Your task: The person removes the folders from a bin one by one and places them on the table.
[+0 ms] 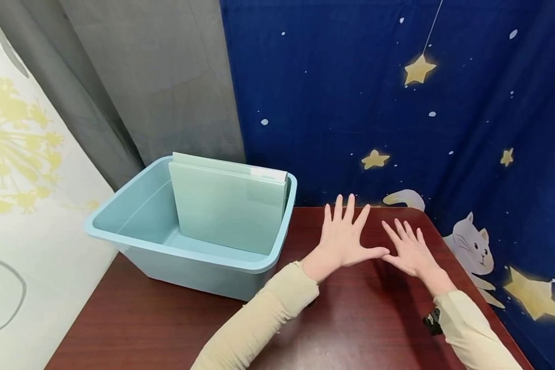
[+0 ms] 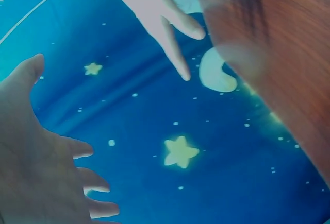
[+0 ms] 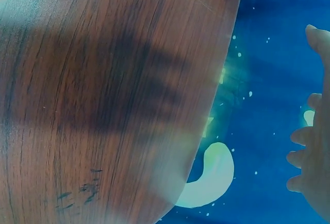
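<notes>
My left hand (image 1: pixel 343 242) is held above the table with its fingers spread and nothing in it. To its right, my right hand (image 1: pixel 411 254) is also raised with straight, parted fingers, holding nothing. In the head view the two thumbs overlap; whether they touch I cannot tell. The left wrist view has my left hand (image 2: pixel 41 157) at the left edge. My right hand (image 3: pixel 317 141) appears at the right edge of the right wrist view. Nearest the left hand is a light blue plastic basin (image 1: pixel 189 257), where pale green folder-like panels (image 1: pixel 226 205) stand upright.
Beneath everything is a dark red-brown wooden table (image 1: pixel 351 318), its far right corner rounded. A navy curtain (image 1: pixel 314 103) with stars and a cat hangs behind it. Grey cloth (image 1: pixel 166 77) and a white patterned cloth (image 1: pixel 23 257) border the left side.
</notes>
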`<action>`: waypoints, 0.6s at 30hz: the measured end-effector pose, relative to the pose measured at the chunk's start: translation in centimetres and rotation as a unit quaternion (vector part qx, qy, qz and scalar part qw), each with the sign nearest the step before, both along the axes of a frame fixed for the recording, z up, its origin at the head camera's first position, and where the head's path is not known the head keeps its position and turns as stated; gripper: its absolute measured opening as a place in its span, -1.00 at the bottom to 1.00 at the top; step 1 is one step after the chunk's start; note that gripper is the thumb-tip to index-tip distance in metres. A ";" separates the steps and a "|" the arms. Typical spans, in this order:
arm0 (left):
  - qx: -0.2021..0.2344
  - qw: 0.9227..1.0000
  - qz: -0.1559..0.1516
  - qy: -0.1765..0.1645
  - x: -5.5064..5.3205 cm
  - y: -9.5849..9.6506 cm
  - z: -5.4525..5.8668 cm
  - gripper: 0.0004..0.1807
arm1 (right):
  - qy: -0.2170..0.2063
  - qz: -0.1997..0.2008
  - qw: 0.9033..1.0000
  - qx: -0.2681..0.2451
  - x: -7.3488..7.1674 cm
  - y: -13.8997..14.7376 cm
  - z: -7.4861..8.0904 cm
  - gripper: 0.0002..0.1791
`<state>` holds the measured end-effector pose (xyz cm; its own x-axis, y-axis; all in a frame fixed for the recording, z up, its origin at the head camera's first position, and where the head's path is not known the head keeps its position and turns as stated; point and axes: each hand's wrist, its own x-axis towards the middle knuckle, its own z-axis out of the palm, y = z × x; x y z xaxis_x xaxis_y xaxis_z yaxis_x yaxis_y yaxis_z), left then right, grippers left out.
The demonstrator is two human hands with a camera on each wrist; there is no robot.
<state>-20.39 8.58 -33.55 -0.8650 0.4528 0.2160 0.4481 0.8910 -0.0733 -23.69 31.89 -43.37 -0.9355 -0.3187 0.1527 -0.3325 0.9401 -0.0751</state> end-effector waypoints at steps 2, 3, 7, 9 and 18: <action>0.002 1.000 0.000 0.000 0.4 -0.2 0.5 0.06 | -0.001 0.001 1.000 -0.003 0.0 -0.1 0.1 -0.09; 0.003 1.000 -0.001 0.001 0.5 -0.4 0.7 0.06 | -0.001 0.001 1.000 -0.003 0.0 -0.1 0.1 -0.09; 0.002 1.000 -0.003 -0.009 1.4 -1.0 1.9 0.05 | -0.004 -0.001 1.000 -0.003 0.0 -0.1 0.0 -0.08; 0.005 1.000 -0.002 -0.019 1.9 -1.5 2.6 0.04 | -0.003 -0.003 1.000 -0.004 0.0 -0.1 0.0 -0.09; 0.029 0.998 -0.003 -0.049 3.2 -5.0 5.4 0.02 | -0.011 -0.007 1.000 -0.026 -0.3 -0.6 0.1 -0.04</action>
